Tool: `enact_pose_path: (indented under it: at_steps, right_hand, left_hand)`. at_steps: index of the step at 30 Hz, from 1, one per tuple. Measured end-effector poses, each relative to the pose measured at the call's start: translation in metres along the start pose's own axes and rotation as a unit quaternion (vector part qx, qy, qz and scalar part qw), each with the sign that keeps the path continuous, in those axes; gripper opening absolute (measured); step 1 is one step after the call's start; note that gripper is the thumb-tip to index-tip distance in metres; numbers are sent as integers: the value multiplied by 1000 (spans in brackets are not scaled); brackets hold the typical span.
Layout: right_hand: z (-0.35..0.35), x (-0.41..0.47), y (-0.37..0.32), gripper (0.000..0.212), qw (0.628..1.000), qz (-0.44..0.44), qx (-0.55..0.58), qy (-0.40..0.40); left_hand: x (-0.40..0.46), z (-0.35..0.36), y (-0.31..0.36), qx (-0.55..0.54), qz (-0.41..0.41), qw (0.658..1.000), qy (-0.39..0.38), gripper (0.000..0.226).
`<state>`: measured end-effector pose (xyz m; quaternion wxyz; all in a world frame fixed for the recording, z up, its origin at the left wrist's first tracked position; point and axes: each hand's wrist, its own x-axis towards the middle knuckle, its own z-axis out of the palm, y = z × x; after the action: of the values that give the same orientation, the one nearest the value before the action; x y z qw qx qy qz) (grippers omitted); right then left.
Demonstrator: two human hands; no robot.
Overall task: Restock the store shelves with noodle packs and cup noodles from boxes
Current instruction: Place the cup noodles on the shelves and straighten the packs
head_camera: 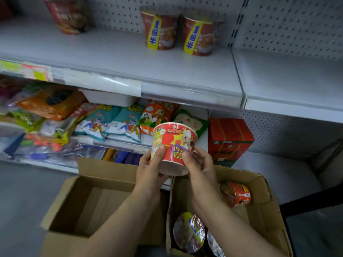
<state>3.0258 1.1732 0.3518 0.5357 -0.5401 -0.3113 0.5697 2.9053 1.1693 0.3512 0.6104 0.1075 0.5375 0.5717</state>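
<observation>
A red cup noodle bowl [173, 143] with a cartoon chef is held upright above the boxes. My left hand [151, 168] grips its lower left side and base, and my right hand [199, 163] grips its lower right side. Below, the right cardboard box [267, 217] holds a red cup [236, 194] lying on its side and two foil-lidded cups [188, 231] near its front. The left cardboard box [61, 216] shows only its bare inside. On the upper shelf [118, 58] stand two tall red and yellow cups [160, 31] side by side, with a third red cup [67, 14] far left.
The lower shelf holds several snack and noodle packs [109, 121] left of the held bowl. A red carton [229, 140] stands on the lower right shelf. Pegboard backs the shelving. Grey floor [27, 191] lies left of the boxes.
</observation>
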Motion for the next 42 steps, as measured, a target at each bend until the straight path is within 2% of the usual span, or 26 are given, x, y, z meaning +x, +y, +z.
enact_pose_path:
  at_steps: [1, 4, 5, 8, 12, 15, 19, 24, 29, 32, 35, 39, 42]
  right_hand:
    - [7, -1, -1, 59, 1000, -3, 5, -10]
    - [32, -5, 0, 87, 998, 21, 22, -56]
    - [47, -8, 3, 89, 996, 33, 20, -86]
    - [67, -15, 6, 81, 988, 47, 15, -147]
    - [92, -19, 6, 79, 986, 29, -17, -161]
    - [111, -23, 5, 73, 983, -6, -53, -174]
    - [138, -34, 7, 77, 975, -35, -68, -207]
    - [164, -43, 3, 67, 966, -62, -72, -240]
    - [188, -47, -3, 85, 965, -49, -72, -249]
    - [200, -47, -8, 76, 961, -39, -63, -268]
    - [218, -48, -10, 78, 959, -27, -26, -281]
    - [236, -47, -12, 80, 961, -40, -26, -273]
    - [249, -47, -19, 72, 958, -83, -46, -269]
  left_hand:
    - [-1, -8, 7, -10, 3, 1000, -2, 74]
    - [-7, -27, 24, -44, 18, 999, -18, 69]
    - [-9, -40, 31, -64, 26, 997, -16, 67]
    - [-14, -54, 42, -81, 36, 996, -27, 59]
    - [-20, -80, 64, 2, 110, 994, 15, 41]
    - [-23, -94, 82, 26, 147, 988, 26, 50]
    - [-28, -108, 102, 17, 143, 988, 50, 74]
    - [-28, -130, 122, 8, 136, 987, 83, 90]
    - [-30, -151, 141, -26, 144, 986, 81, 92]
    - [-30, -154, 150, -35, 149, 985, 76, 84]
    - [-29, -155, 161, -46, 152, 985, 69, 73]
    - [-25, -157, 184, 25, 188, 980, 65, 61]
    - [-21, -160, 196, 64, 222, 971, 67, 69]
